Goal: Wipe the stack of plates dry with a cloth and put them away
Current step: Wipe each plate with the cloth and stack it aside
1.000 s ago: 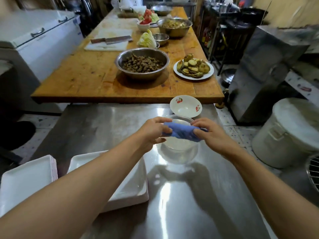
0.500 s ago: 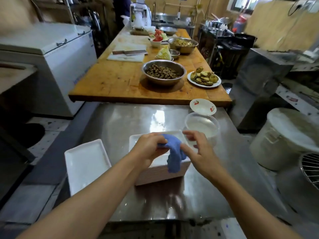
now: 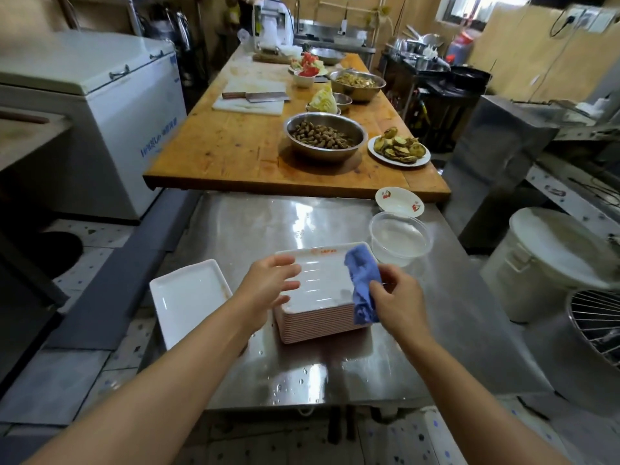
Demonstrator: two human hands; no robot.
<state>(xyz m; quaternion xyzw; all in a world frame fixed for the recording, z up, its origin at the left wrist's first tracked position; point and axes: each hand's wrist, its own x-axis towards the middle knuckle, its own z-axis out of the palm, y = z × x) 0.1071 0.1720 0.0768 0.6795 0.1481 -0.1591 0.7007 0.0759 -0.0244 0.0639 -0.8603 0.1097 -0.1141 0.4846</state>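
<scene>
The right hand (image 3: 397, 298) pinched the soft blue cloth (image 3: 362, 283) while the open left hand (image 3: 268, 286) hovered over the stack of white rectangular plates (image 3: 318, 307), probably slippery and best lifted by the edges.

We see a steel table (image 3: 255, 229) carrying a stack of plates (image 3: 318, 317); left of the stack lies a single plate (image 3: 188, 297), behind it a plastic tub (image 3: 399, 238) and bowl (image 3: 399, 201).

Both arms fwd; left hand (image 3: 268, 283) w/ fingers (image 3: 285, 263) loosely spread, right hand (image 3: 397, 297) pinched closed.
</scene>
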